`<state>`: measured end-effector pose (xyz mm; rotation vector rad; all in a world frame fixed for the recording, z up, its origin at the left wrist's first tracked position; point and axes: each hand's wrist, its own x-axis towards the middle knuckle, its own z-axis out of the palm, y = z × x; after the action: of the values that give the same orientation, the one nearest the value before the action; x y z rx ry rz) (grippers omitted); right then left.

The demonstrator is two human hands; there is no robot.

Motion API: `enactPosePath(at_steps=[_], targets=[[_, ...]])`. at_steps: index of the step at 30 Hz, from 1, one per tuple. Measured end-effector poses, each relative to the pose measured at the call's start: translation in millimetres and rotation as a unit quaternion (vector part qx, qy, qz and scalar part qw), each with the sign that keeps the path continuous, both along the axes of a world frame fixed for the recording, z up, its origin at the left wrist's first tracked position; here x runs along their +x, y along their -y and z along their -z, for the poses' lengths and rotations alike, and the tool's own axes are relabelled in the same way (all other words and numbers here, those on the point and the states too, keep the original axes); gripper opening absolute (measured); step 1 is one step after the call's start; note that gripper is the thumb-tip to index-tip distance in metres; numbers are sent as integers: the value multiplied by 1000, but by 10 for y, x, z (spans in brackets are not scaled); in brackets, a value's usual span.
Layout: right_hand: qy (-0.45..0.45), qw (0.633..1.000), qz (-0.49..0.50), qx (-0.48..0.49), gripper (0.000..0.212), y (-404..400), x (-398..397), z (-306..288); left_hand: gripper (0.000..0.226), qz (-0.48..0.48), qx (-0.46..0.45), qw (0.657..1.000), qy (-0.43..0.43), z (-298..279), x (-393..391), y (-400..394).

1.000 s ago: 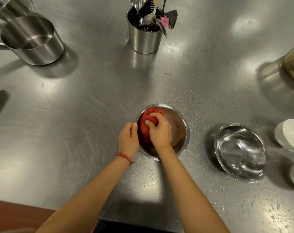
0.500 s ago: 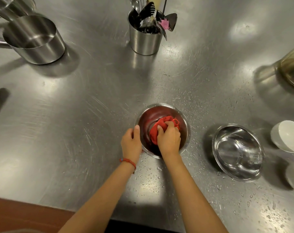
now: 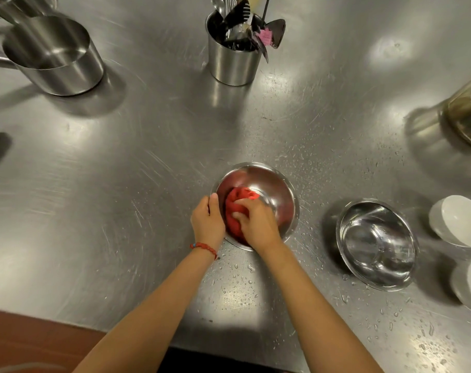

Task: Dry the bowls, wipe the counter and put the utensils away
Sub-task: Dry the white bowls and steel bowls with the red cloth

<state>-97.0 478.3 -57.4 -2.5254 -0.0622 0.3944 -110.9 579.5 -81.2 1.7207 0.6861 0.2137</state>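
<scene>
At lower centre of the frame, we find the right hand (image 3: 257, 227) with fingers curled into a soft red cloth (image 3: 235, 211), pressing it inside the steel bowl (image 3: 280, 189); the left hand (image 3: 208, 220) grips its near rim. We judge the bowl light, rigid and wet-slick, best steadied at the rim.

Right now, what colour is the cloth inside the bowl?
Red; the cloth shows best in the head view.
</scene>
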Motion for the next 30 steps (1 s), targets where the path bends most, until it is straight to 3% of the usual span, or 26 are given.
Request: enactPosePath(at_steps=[4,6,11,14,16,19,21,25,30], targets=[[-58,978,59,192,23,-121,-15,-87,33,5,-12,1000,-12,12,-5,-13],[-68,971,53,223,24,-110,-47,-128,32,6,-18,1000,-11,21,-6,-10],[-110,983,-144,9,25,243,82,-227,44,15,4,1000,3,21,43,-133],[-112,980,-152,-57,26,388,138,-263,47,6,-5,1000,9,10,39,-116],[-118,985,-126,-13,27,316,69,-267,48,-6,4,1000,10,-3,46,-76],[-126,978,-57,159,26,113,-98,-285,49,-3,14,1000,22,-36,55,-51],[-104,976,-47,186,27,90,-183,-305,48,2,11,1000,20,-41,49,-62],[-33,993,-108,35,28,371,-210,-317,48,1,-21,1000,9,-29,57,-133],[108,989,-11,-101,30,636,-204,-281,46,40,-16,999,25,-19,7,-130]])
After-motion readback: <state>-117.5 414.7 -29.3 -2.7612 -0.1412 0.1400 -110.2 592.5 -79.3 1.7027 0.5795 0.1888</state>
